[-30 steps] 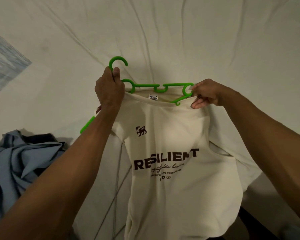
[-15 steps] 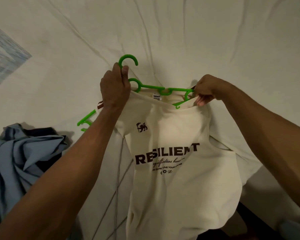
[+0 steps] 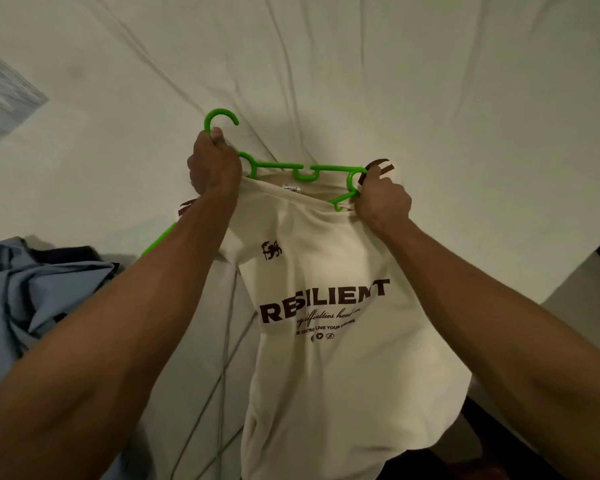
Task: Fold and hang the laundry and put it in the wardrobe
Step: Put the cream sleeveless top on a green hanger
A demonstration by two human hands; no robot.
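- Shirt (image 3: 329, 358), cream, hangs in front of the person over the bed (image 3: 430, 81), its collar stretched across a green hanger (image 3: 302, 168) held up between both hands.
- Left hand (image 3: 213, 168) is raised with the forearm reaching up from the lower left; its grip is closed around the hanger's neck just under the hook, thumb up against the stem, and the shirt's left shoulder is bunched under the palm.
- Right hand (image 3: 383, 199) comes in from the lower right, knuckles toward the camera; its grip is curled tight on the shirt's right shoulder at the hanger's right end, with a brown-striped sleeve cuff showing just above the fingers.
- One green hanger tip sticks out from behind the left forearm.
- Print on the chest reads "RESILIENT" in dark brown capitals, partly creased; script below it is too folded to read whole, and a smaller line includes "LIVE YOUR". A small lion emblem sits on the upper chest, and a neck tag is too small to read.
- Blue clothes (image 3: 32, 299) lie heaped on the bed at the left, well apart from the shirt.
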